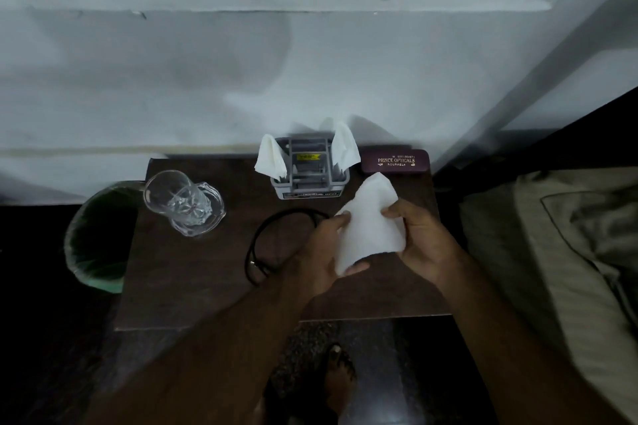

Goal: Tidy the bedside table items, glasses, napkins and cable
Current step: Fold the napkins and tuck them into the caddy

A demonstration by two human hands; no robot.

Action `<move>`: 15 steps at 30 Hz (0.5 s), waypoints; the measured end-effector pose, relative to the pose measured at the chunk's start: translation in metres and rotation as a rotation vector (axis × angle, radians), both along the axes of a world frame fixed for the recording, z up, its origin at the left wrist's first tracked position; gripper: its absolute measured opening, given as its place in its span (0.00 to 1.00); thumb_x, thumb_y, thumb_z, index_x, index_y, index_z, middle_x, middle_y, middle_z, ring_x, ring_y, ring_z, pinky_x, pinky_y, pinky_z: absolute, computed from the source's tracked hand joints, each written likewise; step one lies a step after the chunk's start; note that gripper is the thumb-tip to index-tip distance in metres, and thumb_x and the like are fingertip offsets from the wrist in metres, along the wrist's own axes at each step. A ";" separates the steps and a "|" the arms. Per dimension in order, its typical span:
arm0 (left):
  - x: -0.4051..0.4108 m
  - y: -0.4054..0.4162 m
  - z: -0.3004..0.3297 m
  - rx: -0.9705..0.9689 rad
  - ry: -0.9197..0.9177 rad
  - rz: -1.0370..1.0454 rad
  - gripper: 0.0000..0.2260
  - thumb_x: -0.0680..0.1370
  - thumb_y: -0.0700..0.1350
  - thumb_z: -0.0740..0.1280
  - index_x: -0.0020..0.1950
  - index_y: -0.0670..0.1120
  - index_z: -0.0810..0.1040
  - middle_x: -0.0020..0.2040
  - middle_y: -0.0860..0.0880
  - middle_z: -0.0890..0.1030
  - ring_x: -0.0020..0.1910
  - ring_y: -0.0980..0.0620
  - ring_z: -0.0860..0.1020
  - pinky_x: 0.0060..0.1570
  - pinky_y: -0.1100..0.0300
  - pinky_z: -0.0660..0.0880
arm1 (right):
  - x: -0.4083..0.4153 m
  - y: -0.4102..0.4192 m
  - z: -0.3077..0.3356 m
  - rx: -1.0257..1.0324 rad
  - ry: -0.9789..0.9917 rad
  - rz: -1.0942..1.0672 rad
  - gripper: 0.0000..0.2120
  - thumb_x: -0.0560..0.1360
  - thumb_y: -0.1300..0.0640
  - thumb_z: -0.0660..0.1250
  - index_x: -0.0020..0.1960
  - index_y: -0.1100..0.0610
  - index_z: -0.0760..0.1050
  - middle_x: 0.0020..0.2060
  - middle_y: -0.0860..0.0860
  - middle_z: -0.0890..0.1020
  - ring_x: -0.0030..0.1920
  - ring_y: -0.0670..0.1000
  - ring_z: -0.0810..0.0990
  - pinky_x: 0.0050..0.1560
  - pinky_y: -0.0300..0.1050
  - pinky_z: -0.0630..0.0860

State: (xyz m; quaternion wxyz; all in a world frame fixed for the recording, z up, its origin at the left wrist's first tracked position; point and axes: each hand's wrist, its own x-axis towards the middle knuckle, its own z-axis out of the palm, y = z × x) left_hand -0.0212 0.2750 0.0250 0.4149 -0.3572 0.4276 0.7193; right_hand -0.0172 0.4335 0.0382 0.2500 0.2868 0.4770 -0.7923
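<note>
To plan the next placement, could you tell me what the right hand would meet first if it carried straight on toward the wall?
Probably the grey holder with napkins tucked in it, though the glasses case lies close to that line; depth is unclear. The right hand holds a white napkin.

The napkin point(367, 229) and left hand point(322, 254) cover part of the cable point(257, 241) loop, so its full run cannot be traced. The holder point(309, 171) hides the lower ends of two napkins point(271, 157) tucked in it; its label is too small to read. The table point(193, 272) hides the bin point(98, 235) partly. The bed point(566, 252) is cut off at the right.
</note>
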 end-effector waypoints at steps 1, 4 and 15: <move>0.001 -0.003 -0.002 -0.048 0.078 -0.007 0.12 0.80 0.50 0.64 0.61 0.47 0.77 0.59 0.45 0.80 0.52 0.47 0.80 0.46 0.49 0.81 | -0.001 -0.002 0.001 0.145 0.020 0.009 0.16 0.71 0.61 0.67 0.58 0.60 0.81 0.55 0.61 0.83 0.55 0.60 0.82 0.60 0.56 0.77; -0.001 -0.008 -0.006 -0.393 0.286 0.004 0.08 0.78 0.45 0.68 0.55 0.45 0.80 0.53 0.45 0.81 0.48 0.48 0.80 0.47 0.52 0.80 | 0.002 -0.005 -0.003 0.929 0.170 0.172 0.12 0.73 0.56 0.69 0.57 0.54 0.81 0.50 0.51 0.84 0.47 0.50 0.82 0.50 0.47 0.79; -0.024 -0.022 0.004 -0.529 0.464 0.029 0.14 0.74 0.37 0.70 0.58 0.47 0.78 0.53 0.48 0.83 0.51 0.47 0.82 0.52 0.49 0.81 | 0.006 -0.046 0.015 0.995 0.181 0.057 0.16 0.73 0.49 0.73 0.57 0.55 0.79 0.49 0.46 0.83 0.47 0.47 0.81 0.46 0.46 0.80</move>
